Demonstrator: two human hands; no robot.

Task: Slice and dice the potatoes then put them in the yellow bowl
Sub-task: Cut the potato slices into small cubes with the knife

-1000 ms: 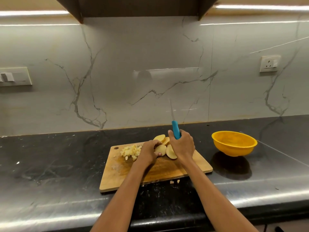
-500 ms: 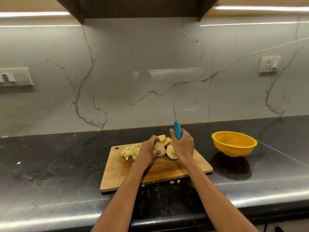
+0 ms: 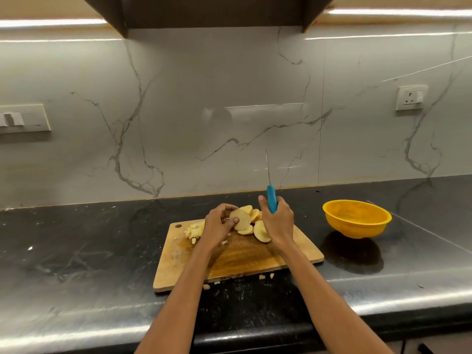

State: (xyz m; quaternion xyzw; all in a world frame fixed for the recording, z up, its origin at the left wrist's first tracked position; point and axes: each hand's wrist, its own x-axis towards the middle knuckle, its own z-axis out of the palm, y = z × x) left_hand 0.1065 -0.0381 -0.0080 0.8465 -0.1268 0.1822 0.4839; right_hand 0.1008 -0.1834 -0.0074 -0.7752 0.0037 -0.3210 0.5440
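Several diced potato cubes (image 3: 194, 230) lie at our wooden cutting board's (image 3: 237, 261) left. Our left hand (image 3: 217, 227) pinches a potato slice (image 3: 240, 219) above other slices (image 3: 260, 229); our right hand (image 3: 278, 221) grips the blue-handled knife (image 3: 271, 201), blade up. Well right sits the yellow bowl (image 3: 357, 217).

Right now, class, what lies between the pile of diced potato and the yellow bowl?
In the head view, between the diced potato and yellow bowl come the left hand pinching a potato slice, more slices, the right hand gripping the knife, then bare countertop.
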